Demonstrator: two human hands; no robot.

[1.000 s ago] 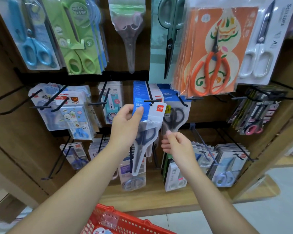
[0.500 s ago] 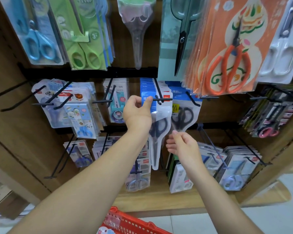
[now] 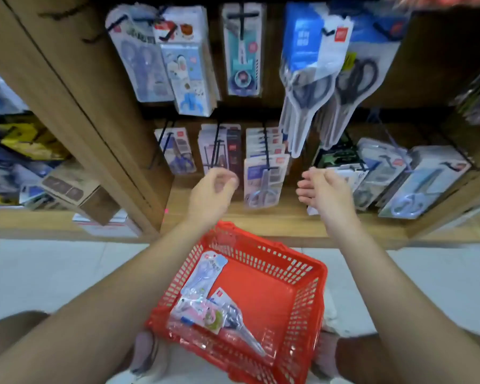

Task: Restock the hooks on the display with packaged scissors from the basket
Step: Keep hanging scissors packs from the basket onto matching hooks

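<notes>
left hand (image 3: 212, 194): loosely curled, holds nothing, above far rim of red plastic mesh basket (image 3: 297, 263) | right hand (image 3: 320, 189): relaxed, empty, level with the left | clear-pouched packaged scissors (image 3: 205, 275): lying in basket's left half, below both hands | blue-carded pouch of dark scissors (image 3: 308, 79): hangs on wooden display (image 3: 94, 112), above hands, untouched

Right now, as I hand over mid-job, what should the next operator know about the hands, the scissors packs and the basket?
Left hand: empty, fingers loosely curled, in front of the bottom hook row.
Right hand: empty too, beside it.
Red plastic basket: below the hands, about three packaged scissors lying at its left side.
Done: the blue-topped clear pouch of dark-handled scissors hangs at the front of a middle-row hook.
Left: take a pack from the basket, hang it, repeat.
</notes>
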